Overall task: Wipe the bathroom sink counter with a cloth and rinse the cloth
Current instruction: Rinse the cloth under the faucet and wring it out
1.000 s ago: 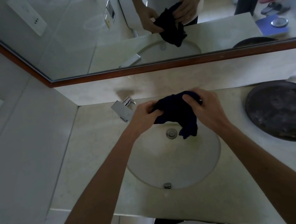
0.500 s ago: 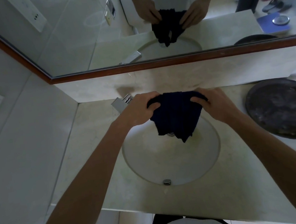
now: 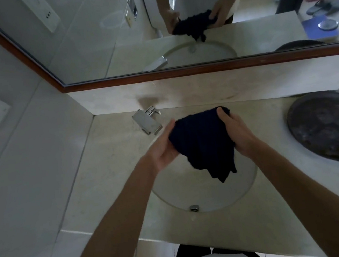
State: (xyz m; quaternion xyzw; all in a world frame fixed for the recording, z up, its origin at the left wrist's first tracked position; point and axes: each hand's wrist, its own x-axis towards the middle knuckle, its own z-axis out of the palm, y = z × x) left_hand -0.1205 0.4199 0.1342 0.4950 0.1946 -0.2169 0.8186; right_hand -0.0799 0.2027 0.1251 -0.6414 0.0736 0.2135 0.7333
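two hands on one cloth, that's basically the whole scene. going left to right: the faucet (image 3: pixel 147 121) sits at the back left of the basin and i can't see any water coming out of it. just right of it the left hand (image 3: pixel 162 148) is closed on the left edge of the dark cloth (image 3: pixel 203 141), and the right hand (image 3: pixel 239 132) is pinching the upper right corner, thumb on top. the cloth is spread between them in the air over the back half of the sink (image 3: pixel 205 197), its lower corner dangling toward the bowl but not touching it as far as i can tell. further right a big dark round tray (image 3: pixel 332 126) sits at the right end of the counter (image 3: pixel 116 170).

progress-wise, hard to call. the counter looks plain and dry-ish, no obvious streaks or wet sheen, so i can't tell if it's been wiped. the cloth isn't dripping either. my guess is they're opening it out or refolding it, with the rinse under the tap, and maybe the wiping, left to do.
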